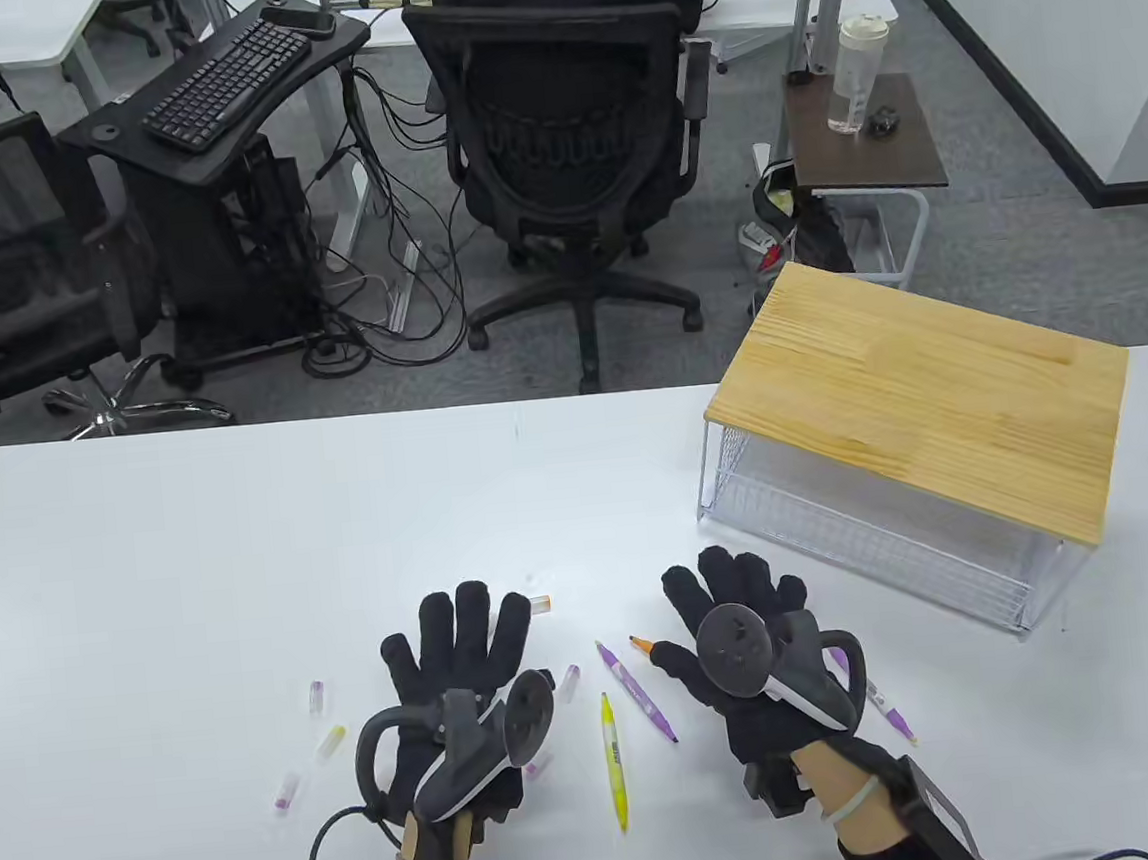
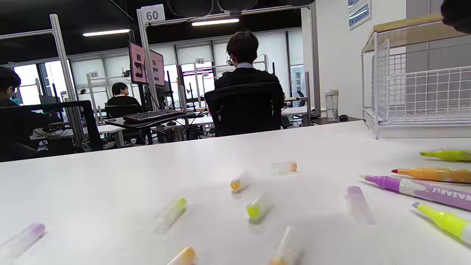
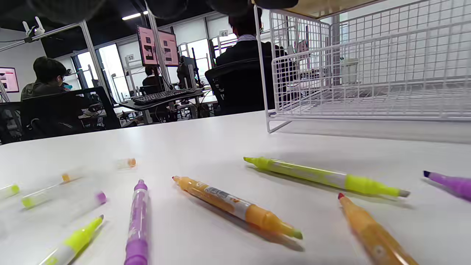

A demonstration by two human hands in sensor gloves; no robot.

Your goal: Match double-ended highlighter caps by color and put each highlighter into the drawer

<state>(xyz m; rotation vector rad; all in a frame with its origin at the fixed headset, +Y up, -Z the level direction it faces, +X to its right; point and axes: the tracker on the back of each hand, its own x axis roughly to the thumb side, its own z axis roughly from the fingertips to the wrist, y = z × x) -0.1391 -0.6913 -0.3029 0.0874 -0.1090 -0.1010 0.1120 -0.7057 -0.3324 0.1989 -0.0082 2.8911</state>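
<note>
Both grips are wide and hold nothing: the left hand [image 1: 459, 661] and right hand [image 1: 742, 626] lie flat, fingers spread, on the white worktop [image 1: 192, 544]. Between them lie an uncapped yellow highlighter [image 1: 613, 758] and a purple highlighter [image 1: 637, 690]; an orange highlighter [image 3: 235, 206] lies under the right hand. Loose clear caps [image 1: 328, 743] are scattered at the left hand's nine o'clock. The wire drawer [image 1: 875, 544], under a wooden top [image 1: 923, 399], stands at the right hand's two o'clock.
</note>
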